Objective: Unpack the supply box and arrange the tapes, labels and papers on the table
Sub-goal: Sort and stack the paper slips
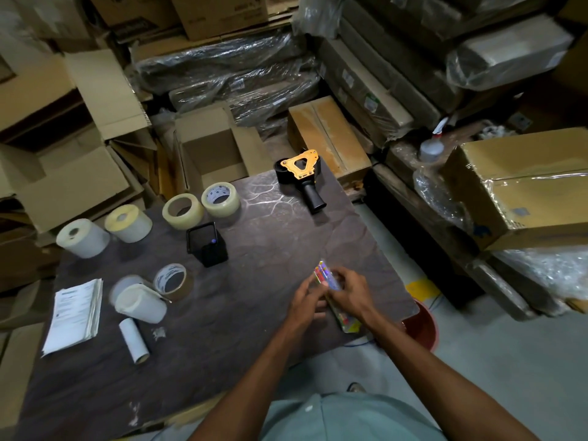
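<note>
I hold a shiny pack of colored pens [331, 291] in both hands, just above the table [270, 224], near its right edge. My left hand [307, 302] grips one side and my right hand [351, 292] grips the other. I think I should hold it firmly, then lay it flat in a bare spot, away from the edge and the tape rolls [200, 206].

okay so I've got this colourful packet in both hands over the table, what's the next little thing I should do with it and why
Probably set the colourful packet down on the bare stretch of table just ahead of your hands, between the black mesh holder and the tape dispenser. Both the left hand and right hand are occupied with it, and the tapes and papers already lie on the left.
</note>
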### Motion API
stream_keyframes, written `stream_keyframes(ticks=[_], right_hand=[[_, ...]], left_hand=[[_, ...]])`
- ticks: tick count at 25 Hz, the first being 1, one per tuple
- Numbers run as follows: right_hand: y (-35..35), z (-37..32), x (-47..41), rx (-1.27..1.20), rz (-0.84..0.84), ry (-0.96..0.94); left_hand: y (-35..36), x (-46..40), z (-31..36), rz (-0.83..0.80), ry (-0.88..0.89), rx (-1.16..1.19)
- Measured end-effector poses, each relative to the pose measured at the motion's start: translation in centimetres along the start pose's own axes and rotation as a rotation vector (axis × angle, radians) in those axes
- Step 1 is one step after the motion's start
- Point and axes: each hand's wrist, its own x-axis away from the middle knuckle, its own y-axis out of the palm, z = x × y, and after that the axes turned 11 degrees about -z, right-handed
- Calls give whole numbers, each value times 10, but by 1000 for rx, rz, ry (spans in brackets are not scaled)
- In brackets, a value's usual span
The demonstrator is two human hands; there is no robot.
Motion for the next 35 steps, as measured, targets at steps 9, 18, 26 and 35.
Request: stream_keyframes(ticks=[9, 18, 26, 35], right_hand=[[54, -76, -9, -140, -278, -100], [88, -88, -6, 167, -157, -303], [92, -91, -9, 305, -239, -396], [81, -83, -12, 33, -380, -314]], left_hand=[[-60, 15, 36, 79, -68, 461], [-118, 34, 32, 110, -132, 353], [-139, 54, 37, -117, -65, -7], [-168, 68, 33, -141, -2, -380]])
